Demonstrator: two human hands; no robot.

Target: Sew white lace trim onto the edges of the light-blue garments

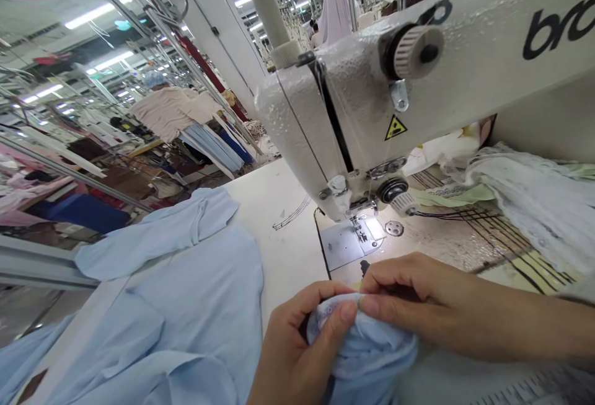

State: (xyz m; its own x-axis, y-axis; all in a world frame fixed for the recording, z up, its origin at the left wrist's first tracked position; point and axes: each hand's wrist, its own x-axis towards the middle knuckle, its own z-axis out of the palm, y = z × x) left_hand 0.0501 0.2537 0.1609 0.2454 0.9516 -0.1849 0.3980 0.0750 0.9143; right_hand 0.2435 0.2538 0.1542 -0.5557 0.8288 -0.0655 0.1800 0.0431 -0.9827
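Light blue fabric (372, 346) is bunched up between my two hands, just in front of the sewing machine. My left hand (307, 337) grips its folded edge between thumb and fingers. On the same edge, close beside the left thumb, my right hand (413, 299) pinches the cloth. Beyond my fingertips lie the metal needle plate (344, 247) and the presser foot (360, 229), with no blue cloth under the foot. The white sewing machine (334, 101) leans over this area. Lower folds of the fabric hang below my hands, partly out of view.
More light blue fabric pieces (204, 306) spread over the left of the white table (283, 256). White lace and cloth (525, 200) pile up right of the needle area. A measuring scale (515, 392) runs along the near right edge. A person (171, 107) stands further back.
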